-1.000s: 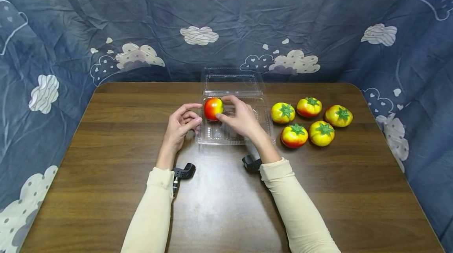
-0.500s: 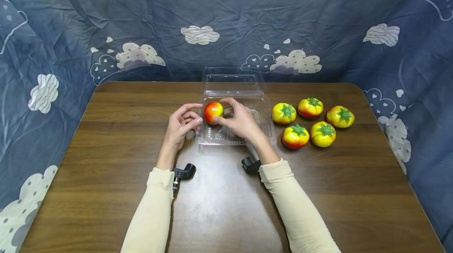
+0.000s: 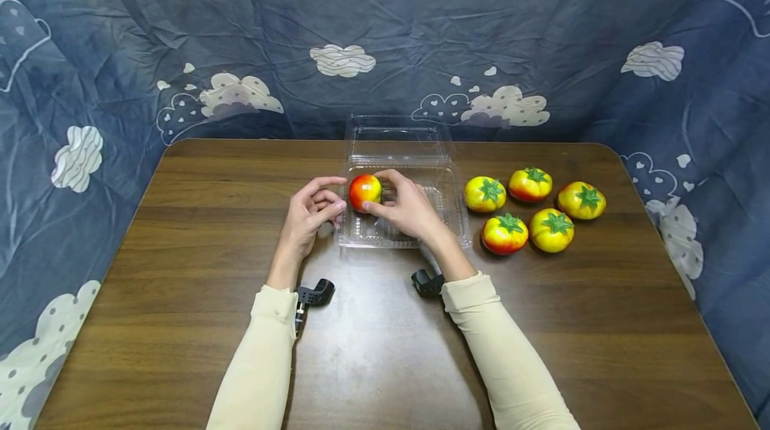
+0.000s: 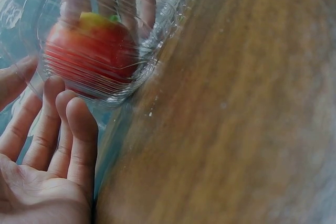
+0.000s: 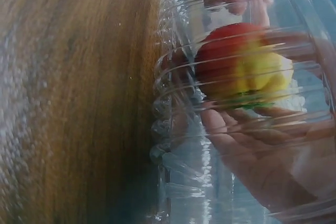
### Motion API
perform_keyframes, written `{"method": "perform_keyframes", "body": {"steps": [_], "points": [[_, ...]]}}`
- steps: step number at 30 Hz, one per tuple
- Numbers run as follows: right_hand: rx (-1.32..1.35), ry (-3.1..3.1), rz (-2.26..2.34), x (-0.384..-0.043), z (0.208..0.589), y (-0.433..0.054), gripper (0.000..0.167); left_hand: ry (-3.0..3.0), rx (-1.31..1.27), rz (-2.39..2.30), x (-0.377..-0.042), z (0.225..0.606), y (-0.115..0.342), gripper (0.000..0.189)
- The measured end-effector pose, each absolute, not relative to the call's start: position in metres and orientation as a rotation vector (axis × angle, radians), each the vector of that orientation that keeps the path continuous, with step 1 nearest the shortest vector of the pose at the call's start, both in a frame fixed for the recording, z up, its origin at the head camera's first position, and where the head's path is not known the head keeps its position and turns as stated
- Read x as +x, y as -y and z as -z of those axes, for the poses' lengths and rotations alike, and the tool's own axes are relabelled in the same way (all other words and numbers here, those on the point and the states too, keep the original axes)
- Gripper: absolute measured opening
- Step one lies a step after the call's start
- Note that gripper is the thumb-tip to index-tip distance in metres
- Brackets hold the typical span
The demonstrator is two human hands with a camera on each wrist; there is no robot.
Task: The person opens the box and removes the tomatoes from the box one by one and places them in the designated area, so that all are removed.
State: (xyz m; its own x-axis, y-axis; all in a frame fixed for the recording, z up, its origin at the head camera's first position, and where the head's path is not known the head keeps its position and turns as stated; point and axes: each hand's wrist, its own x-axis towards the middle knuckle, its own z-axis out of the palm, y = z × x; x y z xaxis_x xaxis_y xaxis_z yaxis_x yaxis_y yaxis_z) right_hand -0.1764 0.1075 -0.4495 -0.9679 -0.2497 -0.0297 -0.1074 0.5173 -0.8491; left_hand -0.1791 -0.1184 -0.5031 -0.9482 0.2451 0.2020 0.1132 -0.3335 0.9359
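In the head view, a red-and-yellow tomato (image 3: pixel 362 193) lies on its side at the left end of an open clear plastic clamshell box (image 3: pixel 448 216). My right hand (image 3: pixel 409 206) reaches into the box and holds the tomato between thumb and fingers, its green leafy top turned toward the palm. Through the box wall in the right wrist view, the tomato (image 5: pixel 236 66) shows between those fingers. My left hand (image 3: pixel 307 212) is at the box's left side with fingers loosely bent. The left wrist view has its fingertips (image 4: pixel 79 116) right at the ribbed outer wall.
Several more tomatoes stand on the wooden table (image 3: pixel 180 236) right of the box, leaves up, the nearest tomato (image 3: pixel 484 194) close to its side. The box's lid (image 3: pixel 400 136) is folded back toward the blue cloud-print cloth (image 3: pixel 271 22) behind the table.
My right hand has brought the tomato slightly down and nearer within the box, its thumb shifting left along the fruit. My left hand has stayed at the box's side.
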Motion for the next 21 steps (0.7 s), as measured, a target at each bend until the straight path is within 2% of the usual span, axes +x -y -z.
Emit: {"method": "perform_keyframes", "body": {"steps": [21], "points": [[-0.367, -2.853, 1.333, -0.1711, 0.4411, -0.1156, 0.059, -1.77, 0.474, -2.45, -0.1782, 0.5019, 0.1187, 0.044]]}}
